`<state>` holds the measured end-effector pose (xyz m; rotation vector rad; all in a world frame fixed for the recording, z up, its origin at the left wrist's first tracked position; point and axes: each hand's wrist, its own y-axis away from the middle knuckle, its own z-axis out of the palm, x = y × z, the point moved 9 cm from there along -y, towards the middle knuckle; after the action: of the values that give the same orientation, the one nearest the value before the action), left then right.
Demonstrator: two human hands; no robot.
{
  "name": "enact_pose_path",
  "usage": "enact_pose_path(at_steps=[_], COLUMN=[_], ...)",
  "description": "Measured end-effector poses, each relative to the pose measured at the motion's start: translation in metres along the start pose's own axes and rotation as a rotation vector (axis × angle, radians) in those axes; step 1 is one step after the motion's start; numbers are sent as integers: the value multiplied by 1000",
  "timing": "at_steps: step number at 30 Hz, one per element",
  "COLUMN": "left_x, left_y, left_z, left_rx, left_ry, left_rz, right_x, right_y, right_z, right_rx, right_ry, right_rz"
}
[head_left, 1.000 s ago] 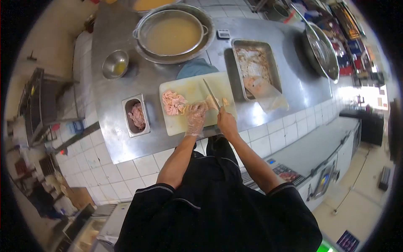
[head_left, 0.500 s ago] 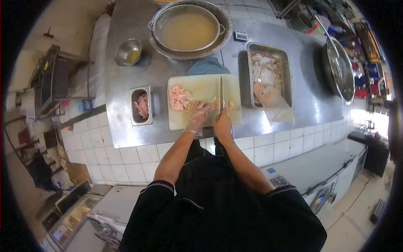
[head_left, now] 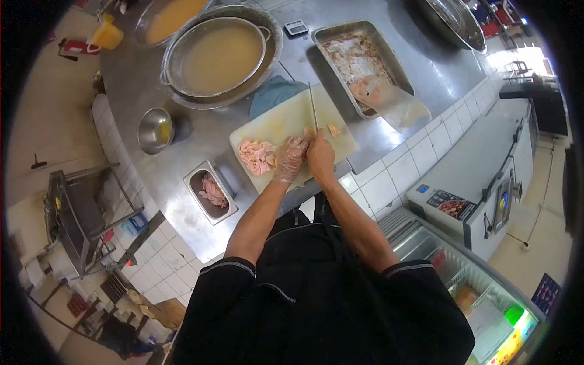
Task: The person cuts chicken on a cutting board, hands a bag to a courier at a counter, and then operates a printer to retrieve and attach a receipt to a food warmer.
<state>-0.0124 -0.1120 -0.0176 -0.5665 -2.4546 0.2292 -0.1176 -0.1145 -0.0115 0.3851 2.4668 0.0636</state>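
Note:
On the white cutting board (head_left: 274,126), my left hand (head_left: 291,157), in a clear plastic glove, is closed on a piece of raw meat (head_left: 309,132) that it presses down. My bare right hand (head_left: 320,155) grips a kitchen knife (head_left: 313,108) by its handle, the blade pointing away from me right beside that piece. Both hands are close together, and the fingers of the left are partly hidden. A pile of pale pink raw meat (head_left: 256,156) lies left of my gloved hand. One small cut piece (head_left: 334,129) rests to the right of the knife.
Left of the board stands a small steel pan (head_left: 192,187) with meat pieces. Behind it is a steel bowl (head_left: 156,131). A big pot (head_left: 168,78) of cloudy liquid, a blue cloth (head_left: 266,94) and a timer (head_left: 297,27) sit farther back. A tray (head_left: 401,76) with a plastic bag (head_left: 404,111) is on the right.
My view has turned, so the table and board now appear tilted. My right hand with the knife has come closer to my left hand, which still holds the meat.

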Motion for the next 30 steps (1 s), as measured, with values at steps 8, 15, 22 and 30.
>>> enact_pose_path(at_steps=[8,15,22,30], left_x=[1,2,8,13], left_y=[-7,-7,-7,17], left_z=[7,8,1,-9], left_rx=[-24,53,113,100], left_ry=[-126,-159,-179,-108], left_rz=[40,95,78,-113], right_x=[8,37,56,57], right_y=[17,88,134,74], right_z=[3,9,0,-29], right_rx=[-39,-137,-176,-42], right_ry=[-48,-20,3,18], right_rz=[70,174,160,-1])
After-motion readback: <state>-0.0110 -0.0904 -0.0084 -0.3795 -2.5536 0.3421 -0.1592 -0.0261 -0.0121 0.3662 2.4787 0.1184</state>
